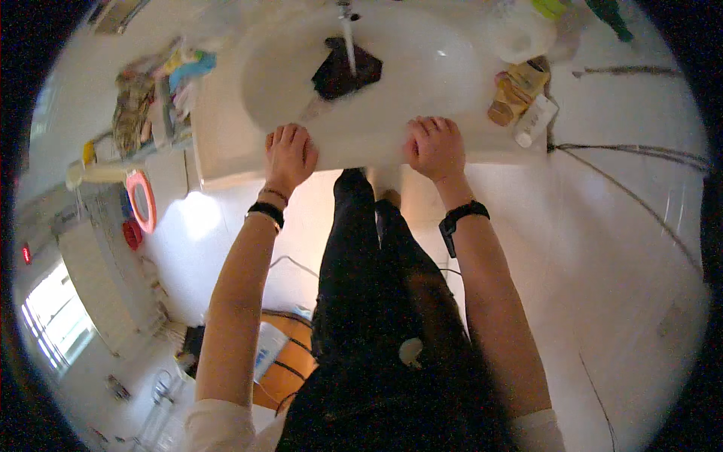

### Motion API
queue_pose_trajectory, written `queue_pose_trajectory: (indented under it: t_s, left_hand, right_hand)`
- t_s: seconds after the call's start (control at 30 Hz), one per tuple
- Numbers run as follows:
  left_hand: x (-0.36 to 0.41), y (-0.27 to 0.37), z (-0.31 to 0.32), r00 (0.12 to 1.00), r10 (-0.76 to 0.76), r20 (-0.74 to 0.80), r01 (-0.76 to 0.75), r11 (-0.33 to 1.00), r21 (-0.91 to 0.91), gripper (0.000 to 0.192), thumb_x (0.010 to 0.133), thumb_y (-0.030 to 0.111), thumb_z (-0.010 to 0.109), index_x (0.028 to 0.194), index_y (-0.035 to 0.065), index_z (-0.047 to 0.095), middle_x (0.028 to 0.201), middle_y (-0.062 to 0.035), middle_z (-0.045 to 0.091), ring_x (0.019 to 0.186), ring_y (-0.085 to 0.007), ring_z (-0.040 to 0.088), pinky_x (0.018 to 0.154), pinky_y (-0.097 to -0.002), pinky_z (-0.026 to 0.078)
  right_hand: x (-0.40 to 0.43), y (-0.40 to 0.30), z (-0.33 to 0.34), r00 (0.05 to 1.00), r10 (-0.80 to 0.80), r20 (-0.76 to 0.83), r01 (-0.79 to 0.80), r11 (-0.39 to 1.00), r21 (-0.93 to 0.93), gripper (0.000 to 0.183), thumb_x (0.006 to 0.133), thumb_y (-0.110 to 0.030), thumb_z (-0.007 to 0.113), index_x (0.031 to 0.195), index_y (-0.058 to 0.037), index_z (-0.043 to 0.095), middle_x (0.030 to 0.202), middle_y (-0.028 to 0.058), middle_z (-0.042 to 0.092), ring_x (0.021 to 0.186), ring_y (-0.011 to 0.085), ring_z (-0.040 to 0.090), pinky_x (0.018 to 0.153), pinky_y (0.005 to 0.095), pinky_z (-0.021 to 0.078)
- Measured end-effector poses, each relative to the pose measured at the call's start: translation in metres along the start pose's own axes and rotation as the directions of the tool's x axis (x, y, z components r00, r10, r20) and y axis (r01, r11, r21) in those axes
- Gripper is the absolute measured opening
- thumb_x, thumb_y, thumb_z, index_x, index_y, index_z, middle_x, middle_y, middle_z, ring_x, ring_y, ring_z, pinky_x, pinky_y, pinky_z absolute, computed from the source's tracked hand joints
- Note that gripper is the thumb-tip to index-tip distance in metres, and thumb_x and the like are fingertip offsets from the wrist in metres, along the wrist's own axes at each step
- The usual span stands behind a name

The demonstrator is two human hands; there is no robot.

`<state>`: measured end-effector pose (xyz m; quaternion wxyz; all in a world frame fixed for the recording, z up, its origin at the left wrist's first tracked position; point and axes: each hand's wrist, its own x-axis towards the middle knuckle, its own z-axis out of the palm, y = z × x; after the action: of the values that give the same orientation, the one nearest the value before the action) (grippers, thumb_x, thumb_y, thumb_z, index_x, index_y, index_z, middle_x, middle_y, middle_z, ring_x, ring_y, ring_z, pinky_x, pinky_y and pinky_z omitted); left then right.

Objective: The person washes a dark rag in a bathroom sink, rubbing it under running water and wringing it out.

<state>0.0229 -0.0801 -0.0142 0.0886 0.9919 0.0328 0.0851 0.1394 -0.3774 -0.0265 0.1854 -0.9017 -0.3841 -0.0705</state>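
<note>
Before me is a white washbasin [418, 85] with a dark wet cloth [339, 73] lying in its bowl. A stream of water [349, 48] runs from the tap [343, 10] onto the cloth. My left hand [290, 155] rests at the front rim of the basin, left of the middle, with its fingers curled in. At the same rim, further right, my right hand [436, 146] also has curled fingers and is slightly blurred. Nothing shows in either hand, though both palms are hidden. Neither hand touches the cloth.
On the right ledge lie a yellowish tube [517, 90] and a white tube [536, 120], beside a whitish container [522, 37]. Assorted items [149, 101] crowd a shelf at left. Below it hangs a pink ring [141, 200]. An orange basket-like object [291, 356] stands behind my left arm.
</note>
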Motion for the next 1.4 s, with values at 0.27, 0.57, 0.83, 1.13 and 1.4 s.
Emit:
queue_pose_trajectory:
  t_s: [0.27, 0.57, 0.83, 1.13, 1.4]
  left_hand:
    - [-0.013, -0.005, 0.000, 0.989, -0.135, 0.062, 0.139, 0.988, -0.065, 0.021, 0.078, 0.020, 0.060, 0.096, 0.0085, 0.061, 0.107, -0.0106, 0.060, 0.105, -0.0334, 0.056, 0.092, -0.0488, 0.044]
    - [-0.014, -0.007, -0.001, 0.983, -0.175, -0.054, 0.171, 0.983, -0.073, 0.016, 0.078, 0.023, 0.061, 0.090, 0.0126, 0.062, 0.100, -0.0054, 0.062, 0.102, -0.0261, 0.059, 0.093, -0.0431, 0.046]
    - [-0.016, -0.006, 0.001, 0.982, -0.184, -0.034, 0.181, 0.981, -0.064, 0.018, 0.078, 0.025, 0.060, 0.091, 0.0128, 0.061, 0.101, -0.0047, 0.062, 0.102, -0.0249, 0.058, 0.092, -0.0425, 0.046]
    - [-0.016, -0.005, 0.004, 0.982, -0.189, 0.004, 0.188, 0.978, -0.094, 0.024, 0.080, 0.026, 0.061, 0.098, 0.0106, 0.062, 0.109, -0.0079, 0.061, 0.108, -0.0300, 0.057, 0.096, -0.0471, 0.044]
    - [-0.014, -0.006, 0.005, 0.980, -0.177, -0.094, 0.171, 0.983, -0.070, 0.014, 0.078, 0.025, 0.060, 0.086, 0.0130, 0.058, 0.097, -0.0046, 0.061, 0.101, -0.0245, 0.059, 0.091, -0.0420, 0.046]
  right_hand:
    - [0.007, -0.007, -0.001, 0.998, -0.057, -0.022, 0.056, 0.997, -0.044, 0.027, 0.078, -0.024, 0.059, 0.099, -0.0078, 0.067, 0.100, 0.0110, 0.070, 0.095, 0.0312, 0.063, 0.089, 0.0476, 0.0489]
    - [0.001, -0.007, 0.007, 0.998, -0.066, 0.004, 0.066, 0.991, -0.119, 0.030, 0.080, -0.022, 0.057, 0.105, -0.0080, 0.068, 0.103, 0.0107, 0.070, 0.097, 0.0310, 0.063, 0.090, 0.0476, 0.0479]
    - [0.003, -0.005, 0.006, 0.996, -0.084, -0.004, 0.083, 0.993, -0.089, 0.028, 0.081, -0.022, 0.056, 0.103, -0.0088, 0.068, 0.103, 0.0101, 0.070, 0.097, 0.0304, 0.064, 0.090, 0.0472, 0.0475]
    - [0.003, -0.006, 0.004, 0.997, -0.079, -0.009, 0.078, 0.990, -0.116, 0.031, 0.082, -0.021, 0.055, 0.104, -0.0074, 0.070, 0.105, 0.0113, 0.071, 0.098, 0.0308, 0.064, 0.091, 0.0464, 0.0476]
    - [0.003, -0.008, 0.004, 0.999, -0.043, 0.024, 0.045, 0.992, -0.116, 0.032, 0.081, -0.022, 0.055, 0.105, -0.0072, 0.071, 0.108, 0.0113, 0.072, 0.100, 0.0310, 0.065, 0.094, 0.0468, 0.0475]
